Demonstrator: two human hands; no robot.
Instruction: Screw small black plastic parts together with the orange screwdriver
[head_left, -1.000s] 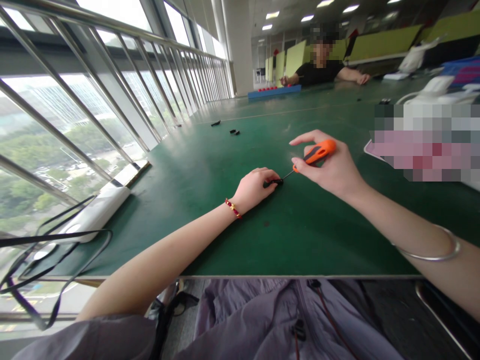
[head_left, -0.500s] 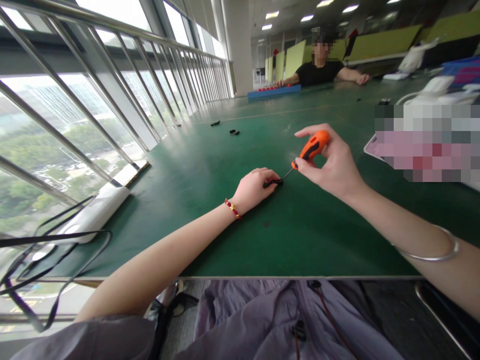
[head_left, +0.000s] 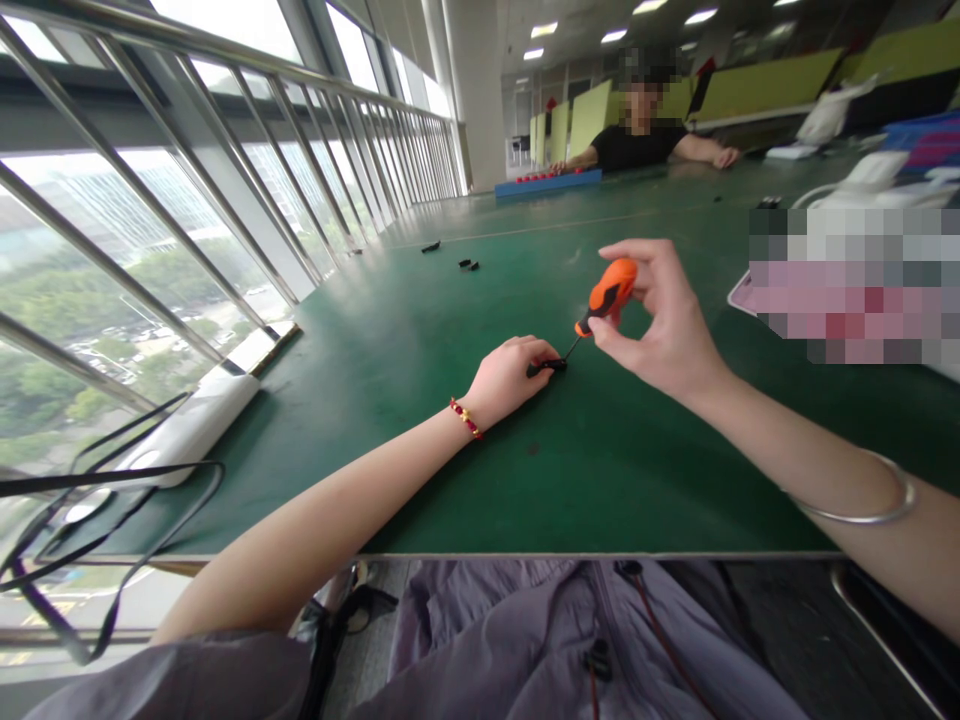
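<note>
My right hand point(head_left: 664, 318) grips the orange and black handle of a screwdriver point(head_left: 611, 292), thumb low on the handle and fingers around its upper end. The tool is tilted, its thin shaft running down and left to a small black part point(head_left: 553, 365). Its tip meets that part's right end, though the exact contact is too small to make out. With fingers closed, my left hand point(head_left: 514, 370) pins the black part against the green table point(head_left: 450, 480). Much of that part hides under the fingers.
Two small black pieces, one nearer point(head_left: 469, 265) and one farther point(head_left: 430, 246), lie beyond my hands. A blue strip with red knobs point(head_left: 549, 183) stands before a person point(head_left: 641, 145) across the table. A white power strip point(head_left: 187, 430) with black cables is at left, beside the railing point(head_left: 247, 180).
The screwdriver's handle has swung a little to the left and stands more upright, with my right hand's fingers shifted on it. My left hand and the black part have stayed put.
</note>
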